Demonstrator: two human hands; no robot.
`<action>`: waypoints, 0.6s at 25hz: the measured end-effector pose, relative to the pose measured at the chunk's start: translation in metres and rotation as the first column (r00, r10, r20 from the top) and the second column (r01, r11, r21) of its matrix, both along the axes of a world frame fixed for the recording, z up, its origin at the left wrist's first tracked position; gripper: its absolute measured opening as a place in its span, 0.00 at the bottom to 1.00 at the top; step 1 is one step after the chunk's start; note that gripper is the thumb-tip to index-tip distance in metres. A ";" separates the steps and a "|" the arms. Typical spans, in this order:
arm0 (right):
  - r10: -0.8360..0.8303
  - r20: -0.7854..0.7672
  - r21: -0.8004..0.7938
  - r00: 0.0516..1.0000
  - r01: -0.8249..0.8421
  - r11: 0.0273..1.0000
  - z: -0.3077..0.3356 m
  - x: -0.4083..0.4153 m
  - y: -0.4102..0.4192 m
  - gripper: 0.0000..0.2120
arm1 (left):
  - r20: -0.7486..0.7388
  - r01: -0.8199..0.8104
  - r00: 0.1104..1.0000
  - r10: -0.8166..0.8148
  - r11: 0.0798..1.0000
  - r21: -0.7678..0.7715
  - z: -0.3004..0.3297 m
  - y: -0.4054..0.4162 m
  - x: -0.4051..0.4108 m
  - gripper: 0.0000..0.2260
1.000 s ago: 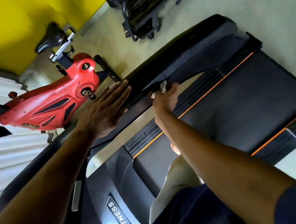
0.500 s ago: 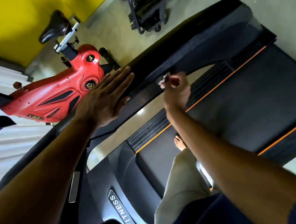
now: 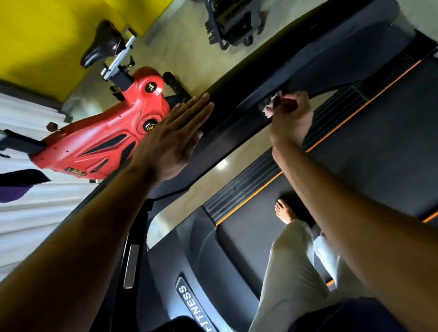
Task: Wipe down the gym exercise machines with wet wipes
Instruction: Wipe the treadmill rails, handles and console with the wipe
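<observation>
I stand on a black treadmill with orange trim; its left side rail (image 3: 316, 49) runs diagonally from lower left to upper right. My left hand (image 3: 175, 140) lies flat on the rail, palm down and fingers stretched out, holding nothing. My right hand (image 3: 289, 117) is closed around a small white wet wipe (image 3: 271, 106) and presses it against the inner edge of the rail. Only a crumpled corner of the wipe shows above my fingers.
A red exercise bike (image 3: 108, 139) with a black saddle stands left of the treadmill, by a yellow wall. Another black machine (image 3: 235, 11) sits at the top on the concrete floor. My bare foot (image 3: 285, 210) rests on the treadmill belt (image 3: 388, 155).
My right hand has slid the wipe farther along the rail, away from me. My left hand stays flat on the rail. The camera has shifted a little.
</observation>
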State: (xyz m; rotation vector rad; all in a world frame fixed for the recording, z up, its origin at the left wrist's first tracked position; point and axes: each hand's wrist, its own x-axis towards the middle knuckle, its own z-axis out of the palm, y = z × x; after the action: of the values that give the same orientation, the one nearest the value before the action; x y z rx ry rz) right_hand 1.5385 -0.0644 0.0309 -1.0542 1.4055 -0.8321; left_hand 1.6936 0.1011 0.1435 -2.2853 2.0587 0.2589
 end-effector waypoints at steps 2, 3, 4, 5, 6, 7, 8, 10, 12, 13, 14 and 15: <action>0.060 0.027 -0.018 0.998 -0.060 0.998 0.004 0.004 0.029 0.06 | -0.035 -0.020 0.999 0.021 1.000 0.008 0.006 0.012 -0.001 0.24; 0.129 0.050 -0.018 0.990 -0.128 0.992 0.008 0.007 0.052 0.05 | -0.051 -0.030 0.998 0.030 1.000 -0.001 0.008 0.024 0.000 0.24; 0.222 0.068 -0.011 0.973 -0.222 0.975 0.011 0.012 0.078 0.06 | -0.054 -0.047 0.997 0.047 0.999 0.002 0.011 0.041 0.004 0.24; 0.307 0.077 -0.002 0.949 -0.308 0.952 0.016 0.016 0.102 0.09 | -0.035 -0.057 0.998 0.058 0.998 0.014 0.013 0.060 0.007 0.25; 0.359 0.088 0.019 0.929 -0.362 0.932 0.018 0.019 0.121 0.11 | -0.006 -0.063 0.998 0.063 0.998 0.028 0.015 0.075 0.007 0.25; 0.384 0.108 0.035 0.917 -0.390 0.920 0.019 0.021 0.133 0.13 | 0.019 -0.073 0.997 0.073 0.997 0.036 0.015 0.086 0.007 0.26; 0.385 0.121 0.032 0.915 -0.391 0.920 0.018 0.022 0.135 0.13 | 0.028 -0.085 0.996 0.084 0.996 0.033 0.014 0.090 0.006 0.26; 0.297 0.108 0.014 0.949 -0.300 0.954 0.012 0.018 0.116 0.10 | 0.006 -0.102 0.995 0.102 0.995 0.014 0.012 0.089 0.008 0.25; 0.146 0.055 0.057 0.988 -0.149 0.987 0.000 0.016 0.084 0.09 | 0.003 -0.100 0.995 0.100 0.995 -0.017 0.012 0.088 0.009 0.23; 0.099 0.037 0.096 0.994 -0.102 0.990 -0.005 0.015 0.076 0.09 | 0.009 -0.099 0.995 0.099 0.995 -0.027 0.013 0.090 0.010 0.23; 0.084 0.018 0.127 0.996 -0.086 0.988 -0.007 0.016 0.077 0.10 | 0.007 -0.099 0.995 0.099 0.995 -0.027 0.014 0.091 0.009 0.23; 0.098 0.005 0.146 0.995 -0.098 0.984 -0.005 0.020 0.085 0.10 | 0.004 -0.101 0.995 0.101 0.995 -0.021 0.014 0.090 0.008 0.23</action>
State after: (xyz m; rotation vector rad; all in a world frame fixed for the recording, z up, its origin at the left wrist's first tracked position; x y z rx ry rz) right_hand 1.5588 0.0210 0.0262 -1.0032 1.3831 -0.6466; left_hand 1.7013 0.1907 0.1576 -2.4032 1.9558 0.2377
